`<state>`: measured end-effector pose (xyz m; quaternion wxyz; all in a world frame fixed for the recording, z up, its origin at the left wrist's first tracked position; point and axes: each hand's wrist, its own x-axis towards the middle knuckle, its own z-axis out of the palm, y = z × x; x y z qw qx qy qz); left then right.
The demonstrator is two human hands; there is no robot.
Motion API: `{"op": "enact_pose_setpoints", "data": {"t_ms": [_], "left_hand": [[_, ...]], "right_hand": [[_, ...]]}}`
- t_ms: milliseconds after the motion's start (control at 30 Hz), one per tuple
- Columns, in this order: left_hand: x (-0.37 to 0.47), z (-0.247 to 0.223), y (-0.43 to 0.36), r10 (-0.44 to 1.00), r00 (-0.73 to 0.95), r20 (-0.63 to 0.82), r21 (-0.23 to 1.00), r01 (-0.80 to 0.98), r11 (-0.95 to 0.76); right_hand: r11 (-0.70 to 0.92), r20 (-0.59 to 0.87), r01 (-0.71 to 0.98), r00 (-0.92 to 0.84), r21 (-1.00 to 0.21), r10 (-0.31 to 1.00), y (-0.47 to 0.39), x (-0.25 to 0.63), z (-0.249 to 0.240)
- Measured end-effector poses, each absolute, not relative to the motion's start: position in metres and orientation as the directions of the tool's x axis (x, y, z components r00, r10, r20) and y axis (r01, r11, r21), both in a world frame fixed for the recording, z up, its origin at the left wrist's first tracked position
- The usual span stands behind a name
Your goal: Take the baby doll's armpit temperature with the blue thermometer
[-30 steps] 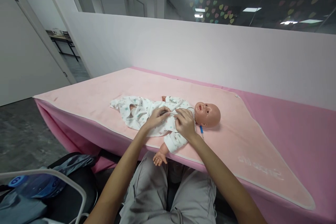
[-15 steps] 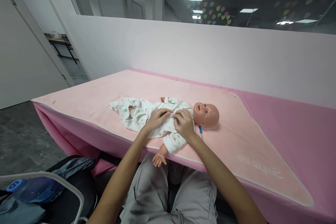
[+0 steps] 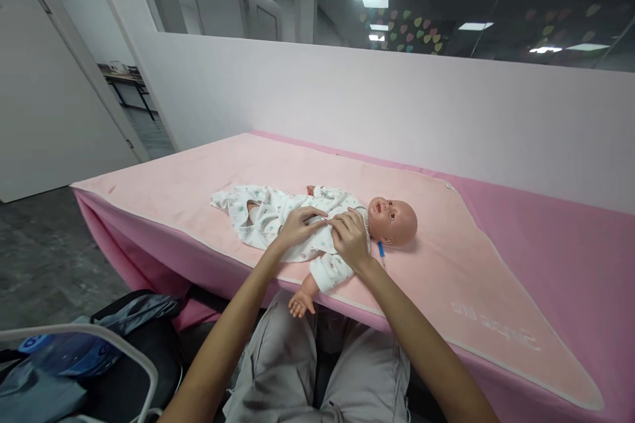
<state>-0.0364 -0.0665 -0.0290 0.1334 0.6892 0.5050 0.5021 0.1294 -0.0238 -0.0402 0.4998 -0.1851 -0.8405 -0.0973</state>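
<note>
A baby doll (image 3: 394, 221) lies on its back with its head to the right. It wears a white, printed baby romper (image 3: 265, 228); one bare hand pokes out of the near sleeve over the table edge. On the chest, my left hand (image 3: 299, 226) pinches the romper's front, thumb and fingers drawn together. My right hand (image 3: 350, 235) is beside it near the collar, its fingers curled onto the same cloth. The fingertips of both hands nearly meet, and the bit of fabric between them is mostly hidden.
The doll rests on a pale pink mat (image 3: 461, 264) over a pink tablecloth (image 3: 560, 231). A small blue-tipped item (image 3: 381, 250) lies beside the doll's neck. At lower left, a chair (image 3: 143, 357) holds a water bottle (image 3: 74, 353) and grey cloth. A white wall stands behind.
The view has shifted slightly. Both hands stay on the romper's chest, with the fingers making small movements; the right fingers have spread a little. The doll lies as before.
</note>
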Motion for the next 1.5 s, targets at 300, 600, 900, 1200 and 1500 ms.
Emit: {"op": "enact_pose_setpoints", "data": {"t_ms": [300,600,900,1200,1500], "left_hand": [[-0.033,-0.027,-0.07,0.828,-0.077,0.555,0.733,0.516,-0.443],[-0.032,-0.031,-0.07,0.854,-0.158,0.496,0.794,0.48,-0.373],[-0.031,-0.031,-0.073,0.815,-0.155,0.558,0.728,0.562,-0.392],[-0.061,-0.041,-0.102,0.797,-0.051,0.602,0.551,0.749,-0.368],[-0.055,-0.048,-0.103,0.759,-0.111,0.642,0.515,0.796,-0.318]], "right_hand": [[0.934,0.901,0.356,-0.418,0.04,0.121,-0.024,0.131,-0.04],[0.95,0.91,0.313,-0.4,0.024,0.109,-0.026,0.132,-0.041],[0.924,0.932,0.381,-0.33,-0.016,0.152,-0.025,0.13,-0.041],[0.913,0.909,0.397,-0.338,-0.095,0.242,-0.025,0.128,-0.042],[0.907,0.897,0.398,-0.336,-0.141,0.287,-0.024,0.129,-0.041]]}}
